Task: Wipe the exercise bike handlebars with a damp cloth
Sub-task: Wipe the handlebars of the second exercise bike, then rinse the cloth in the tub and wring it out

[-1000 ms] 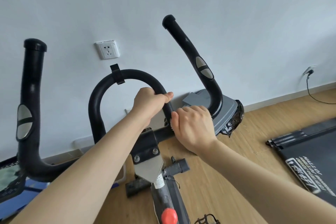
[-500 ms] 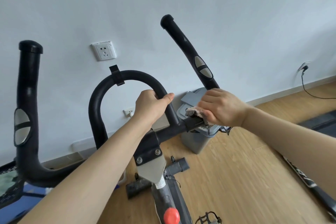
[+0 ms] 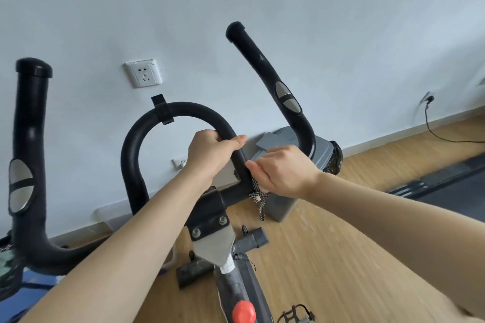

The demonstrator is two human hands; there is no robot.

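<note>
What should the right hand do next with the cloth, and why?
Probably slide the right hand and the checked cloth outward along the crossbar toward the right grip's bend. The cloth sits bunched at the loop's base, and the left hand already braces the centre loop.

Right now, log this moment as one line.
left hand: grips centre loop | right hand: presses cloth on crossbar beside loop | right handlebar: untouched

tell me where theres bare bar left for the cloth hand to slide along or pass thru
Free: the right horn above its silver pad, the centre loop's top past the clip, and the opening inside the loop. Crowded: the loop's right leg, where the left hand grips just above the right hand and cloth.
</note>
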